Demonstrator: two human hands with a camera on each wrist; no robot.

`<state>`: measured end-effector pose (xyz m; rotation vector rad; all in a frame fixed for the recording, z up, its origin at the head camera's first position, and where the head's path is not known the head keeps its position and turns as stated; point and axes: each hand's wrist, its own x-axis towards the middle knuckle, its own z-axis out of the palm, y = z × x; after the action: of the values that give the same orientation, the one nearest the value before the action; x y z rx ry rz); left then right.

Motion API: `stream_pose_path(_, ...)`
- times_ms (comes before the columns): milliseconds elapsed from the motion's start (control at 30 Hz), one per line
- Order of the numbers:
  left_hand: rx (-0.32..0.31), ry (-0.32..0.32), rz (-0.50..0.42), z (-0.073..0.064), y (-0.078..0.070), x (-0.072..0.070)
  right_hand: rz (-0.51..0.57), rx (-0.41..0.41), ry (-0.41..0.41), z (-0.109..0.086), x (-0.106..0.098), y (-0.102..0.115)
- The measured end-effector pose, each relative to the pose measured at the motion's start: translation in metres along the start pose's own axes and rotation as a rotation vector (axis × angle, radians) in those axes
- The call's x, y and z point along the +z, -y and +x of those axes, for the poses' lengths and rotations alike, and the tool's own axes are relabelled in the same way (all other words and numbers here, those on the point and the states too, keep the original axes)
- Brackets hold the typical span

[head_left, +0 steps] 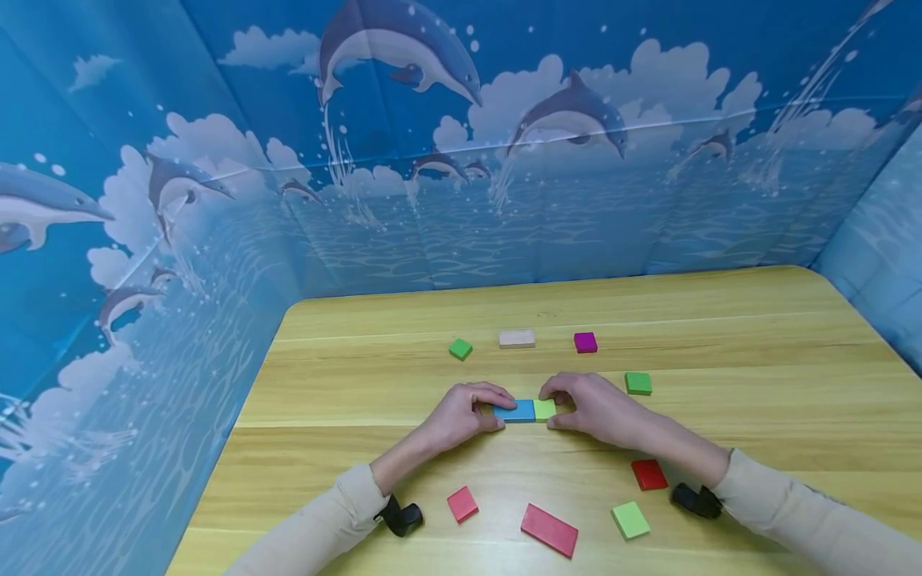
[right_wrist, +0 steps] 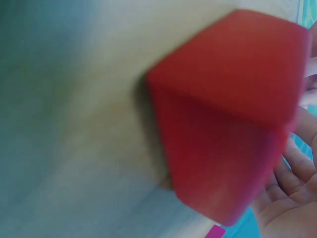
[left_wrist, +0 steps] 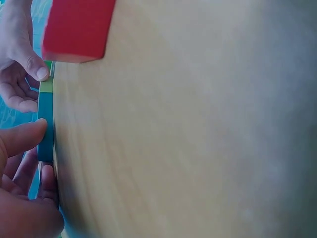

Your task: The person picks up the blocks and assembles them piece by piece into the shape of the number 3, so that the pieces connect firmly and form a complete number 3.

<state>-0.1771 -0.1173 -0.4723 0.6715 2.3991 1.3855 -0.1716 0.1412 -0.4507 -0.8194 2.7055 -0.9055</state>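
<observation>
A blue rectangular block [head_left: 522, 412] and a lime-green square block [head_left: 544, 411] lie end to end on the table, touching, in the middle of the head view. My left hand [head_left: 461, 414] pinches the blue block at its left end, between thumb and fingers. On the other side, my right hand [head_left: 596, 408] holds the lime-green block between thumb and index finger at its right end. The left wrist view also has the blue block [left_wrist: 45, 131] and a sliver of the lime-green one [left_wrist: 46, 85]. A red block [right_wrist: 228, 74] fills much of the right wrist view, hiding part of that hand's work.
Beyond the hands lie a green block [head_left: 460, 349], a pale wooden block [head_left: 516, 338], a magenta block [head_left: 586, 342] and another green block [head_left: 638, 383]. Nearer are pinkish-red blocks [head_left: 463, 505] [head_left: 550, 530], a red block [head_left: 650, 474] and a light-green block [head_left: 630, 520].
</observation>
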Motion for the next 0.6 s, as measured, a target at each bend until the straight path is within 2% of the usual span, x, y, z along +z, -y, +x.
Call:
stream_pose_path(300,0.011,-0.003,-0.001,0.000,0.000,-0.001,0.012,0.045,0.019,-0.001,-0.002,0.001)
stream_pose_path(600,-0.010,-0.008,-0.007,0.000,0.001,0.002,0.073,0.079,-0.023,-0.017,-0.018,-0.004)
